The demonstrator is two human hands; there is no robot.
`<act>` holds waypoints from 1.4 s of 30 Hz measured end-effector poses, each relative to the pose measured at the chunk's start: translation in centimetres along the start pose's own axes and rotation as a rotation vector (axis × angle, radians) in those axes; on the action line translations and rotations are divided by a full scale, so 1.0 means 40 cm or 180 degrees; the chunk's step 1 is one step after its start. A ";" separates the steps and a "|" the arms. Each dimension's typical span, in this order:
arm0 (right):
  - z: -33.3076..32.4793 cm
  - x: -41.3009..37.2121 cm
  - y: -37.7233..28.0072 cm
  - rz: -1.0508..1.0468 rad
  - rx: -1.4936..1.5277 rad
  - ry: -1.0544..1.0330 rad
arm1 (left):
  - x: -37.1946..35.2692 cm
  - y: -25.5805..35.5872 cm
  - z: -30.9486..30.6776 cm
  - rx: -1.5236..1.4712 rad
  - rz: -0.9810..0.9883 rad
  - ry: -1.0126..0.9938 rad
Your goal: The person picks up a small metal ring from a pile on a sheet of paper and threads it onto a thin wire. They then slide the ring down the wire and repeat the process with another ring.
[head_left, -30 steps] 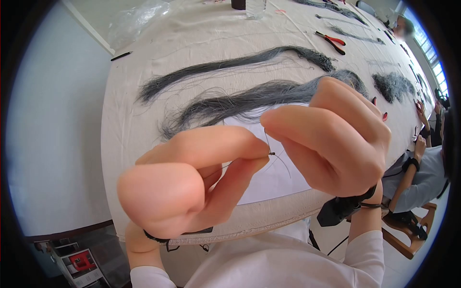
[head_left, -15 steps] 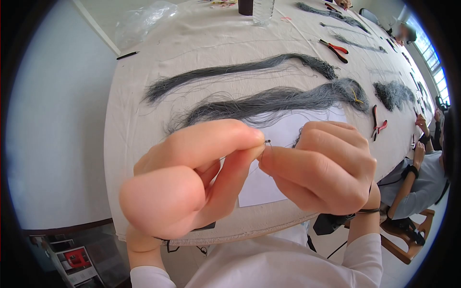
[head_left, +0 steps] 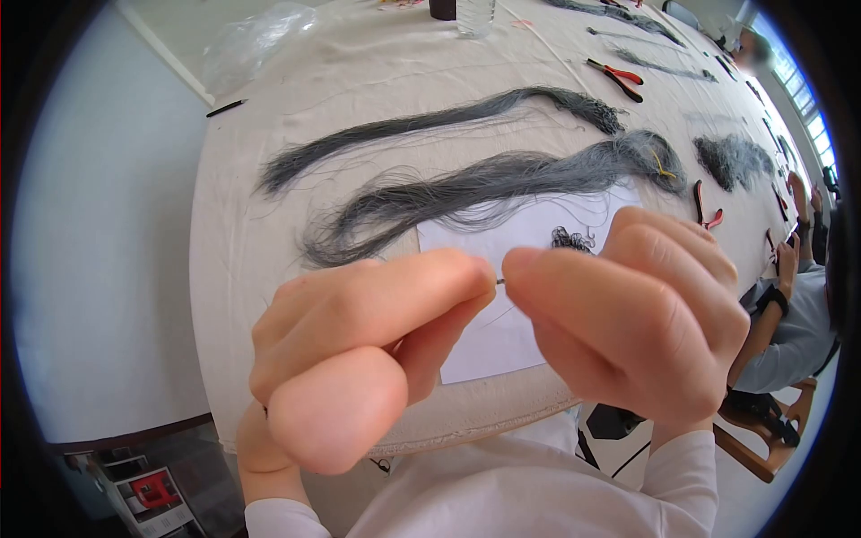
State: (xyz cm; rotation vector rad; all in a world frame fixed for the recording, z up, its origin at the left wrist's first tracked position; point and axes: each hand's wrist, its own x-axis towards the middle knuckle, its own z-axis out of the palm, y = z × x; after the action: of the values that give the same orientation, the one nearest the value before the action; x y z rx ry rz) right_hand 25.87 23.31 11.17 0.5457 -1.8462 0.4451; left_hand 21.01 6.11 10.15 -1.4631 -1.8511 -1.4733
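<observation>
My left hand (head_left: 359, 345) and my right hand (head_left: 632, 309) are raised close to the camera, fingertips nearly touching. Between them they pinch a thin strand of dark hair (head_left: 500, 282) with a tiny bead-like end showing in the gap. Below the hands a white sheet of paper (head_left: 480, 336) lies on the cloth-covered table (head_left: 242, 233), with a small curled tuft of dark hair (head_left: 570, 238) on it. Two long bundles of grey hair lie beyond the paper, the nearer bundle (head_left: 466, 188) and the farther bundle (head_left: 421, 121).
Red-handled pliers (head_left: 617, 76) lie far on the table, and another pair of pliers (head_left: 705, 208) lies at the right near a grey hair clump (head_left: 735, 160). A black pen (head_left: 224, 108) sits at the left edge. Another person's arm (head_left: 778, 305) rests at the right.
My right hand rose and closed in on the left hand's fingertips, so the strand between them is now short and taut. The small curled tuft on the paper has come into sight.
</observation>
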 end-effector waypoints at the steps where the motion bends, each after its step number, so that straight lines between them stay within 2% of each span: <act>1: 0.000 0.004 0.004 0.0024 0.0025 0.0036 | -0.006 0.005 -0.002 0.0003 0.0000 -0.0004; 2: -0.001 0.008 0.007 0.0049 0.0050 0.0071 | -0.005 0.007 0.004 0.0005 0.0001 -0.0008; 7: -0.021 0.016 0.051 0.0165 0.0568 -0.0751 | -0.002 0.000 -0.006 0.0029 0.0008 -0.0004; 8: -0.017 0.015 0.051 0.0160 0.0568 -0.0751 | -0.002 -0.001 -0.009 0.0037 0.0009 0.0001; 10: -0.005 0.008 0.051 0.0630 0.0993 -0.0871 | -0.009 0.002 -0.021 0.0057 0.0012 0.0015; 14: 0.008 0.004 0.050 0.0497 0.1138 -0.1006 | -0.002 -0.009 -0.039 0.0115 0.0013 0.0058; 18: 0.017 -0.009 0.040 0.0283 0.1074 -0.0877 | 0.019 -0.023 -0.021 0.0188 -0.0009 0.0100; 24: -0.013 -0.004 -0.014 -0.0179 0.0220 -0.0925 | 0.016 -0.011 0.001 0.0229 -0.0029 0.0138; 25: -0.007 -0.009 -0.021 -0.0192 0.0162 -0.0718 | 0.011 -0.006 0.002 0.0230 -0.0032 0.0136; 29: -0.029 -0.002 -0.036 -0.0174 -0.0022 -0.0781 | 0.005 0.001 0.008 0.0239 -0.0035 0.0122; 31: -0.031 -0.005 -0.040 0.0025 -0.0052 -0.0431 | 0.010 -0.001 0.012 0.0240 -0.0038 0.0111; 35: -0.026 0.008 0.005 -0.0009 0.0013 -0.0250 | 0.005 0.001 0.014 0.0244 -0.0036 0.0090; 38: -0.023 0.016 0.043 0.0356 0.0749 -0.0607 | 0.005 -0.003 0.004 0.0250 -0.0026 0.0077; 42: -0.009 0.019 0.055 0.0516 0.0919 -0.0838 | 0.008 -0.006 -0.011 0.0276 -0.0019 0.0075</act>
State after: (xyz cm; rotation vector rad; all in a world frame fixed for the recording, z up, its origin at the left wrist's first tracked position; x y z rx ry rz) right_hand 24.67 25.20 11.92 0.6771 -2.1019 0.7882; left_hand 20.55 5.91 10.46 -1.3952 -1.8824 -1.3891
